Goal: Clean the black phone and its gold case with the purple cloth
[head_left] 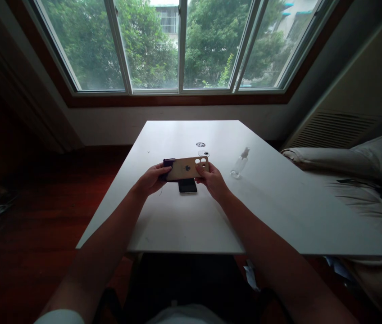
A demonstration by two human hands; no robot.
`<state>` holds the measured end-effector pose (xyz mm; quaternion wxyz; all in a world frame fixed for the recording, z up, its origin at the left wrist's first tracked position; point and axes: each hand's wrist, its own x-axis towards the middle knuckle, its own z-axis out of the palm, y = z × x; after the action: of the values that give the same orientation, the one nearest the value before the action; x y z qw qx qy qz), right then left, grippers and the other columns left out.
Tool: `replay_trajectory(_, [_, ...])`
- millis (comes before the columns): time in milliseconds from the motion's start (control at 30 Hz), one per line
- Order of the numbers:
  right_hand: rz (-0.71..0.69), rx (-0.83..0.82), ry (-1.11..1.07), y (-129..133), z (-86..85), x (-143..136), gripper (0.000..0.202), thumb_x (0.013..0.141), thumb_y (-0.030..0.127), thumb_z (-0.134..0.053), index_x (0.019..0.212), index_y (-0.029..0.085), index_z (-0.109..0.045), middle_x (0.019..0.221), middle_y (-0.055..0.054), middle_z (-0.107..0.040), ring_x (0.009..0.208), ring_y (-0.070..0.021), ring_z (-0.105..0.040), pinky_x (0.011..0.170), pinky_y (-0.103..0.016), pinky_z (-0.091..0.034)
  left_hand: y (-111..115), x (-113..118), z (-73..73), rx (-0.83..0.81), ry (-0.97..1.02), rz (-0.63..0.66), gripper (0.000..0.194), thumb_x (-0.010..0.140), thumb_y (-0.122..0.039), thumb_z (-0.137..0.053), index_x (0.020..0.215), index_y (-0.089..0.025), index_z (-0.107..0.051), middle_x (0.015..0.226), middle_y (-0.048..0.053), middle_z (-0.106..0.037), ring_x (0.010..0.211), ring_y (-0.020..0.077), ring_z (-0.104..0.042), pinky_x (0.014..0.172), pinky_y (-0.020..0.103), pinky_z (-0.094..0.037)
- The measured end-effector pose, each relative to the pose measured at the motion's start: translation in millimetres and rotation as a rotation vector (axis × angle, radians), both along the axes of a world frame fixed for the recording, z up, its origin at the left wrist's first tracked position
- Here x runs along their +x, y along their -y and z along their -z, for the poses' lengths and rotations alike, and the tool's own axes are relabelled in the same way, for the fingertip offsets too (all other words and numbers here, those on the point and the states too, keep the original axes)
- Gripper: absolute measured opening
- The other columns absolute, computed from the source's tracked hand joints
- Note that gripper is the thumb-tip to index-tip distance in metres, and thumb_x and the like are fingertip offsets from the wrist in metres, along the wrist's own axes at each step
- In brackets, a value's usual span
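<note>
Both my hands hold a tan phone case [180, 169] sideways above the table, its back turned up toward me. A dark logo sits in its middle, and white shows through the round camera cutouts at its right end. My left hand [153, 179] grips the left end, where a dark purple part shows, with the thumb on top. My right hand [214, 180] is closed on the right end, thumb by the cutouts. Just below the case, a dark phone [188, 186] lies on the white table [184, 225], its far part hidden by the case.
A clear spray bottle [240, 164] lies or stands tilted on the table, right of my hands; which, I cannot tell. Beyond the case are two small round items, a dark-rimmed ring [200, 144] and a clear ring [203, 154]. A beige sofa [363, 198] borders the right side.
</note>
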<state>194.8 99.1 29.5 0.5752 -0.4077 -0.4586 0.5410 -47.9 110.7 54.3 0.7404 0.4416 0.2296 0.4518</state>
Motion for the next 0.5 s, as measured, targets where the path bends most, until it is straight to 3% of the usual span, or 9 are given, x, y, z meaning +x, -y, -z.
replay_trajectory(233, [0.006,0.032,0.048,1,-1.3,-2,0.044,0.076,0.051,-0.081,0.103,0.020,-0.063,0.090,-0.002,-0.069,0.062,-0.0119,-0.061,0.052,-0.024,-0.055,-7,-3,7.1,-0.063,-0.081,0.000,0.041,0.080,-0.017,-0.079,0.119,-0.007,-0.070,0.120,0.021,-0.071,0.107,0.0314,-0.070,0.094,0.043,-0.059])
replay_trajectory(500, [0.066,0.035,0.106,-1,4.1,-7,0.045,0.075,0.050,-0.082,0.101,0.019,-0.063,0.089,-0.003,-0.069,0.060,-0.0126,-0.063,0.048,-0.024,-0.055,-14,3,23.3,-0.060,-0.178,-0.208,0.043,0.070,-0.019,-0.088,0.108,-0.006,-0.074,0.104,0.019,-0.074,0.093,0.0351,-0.073,0.076,0.052,-0.065])
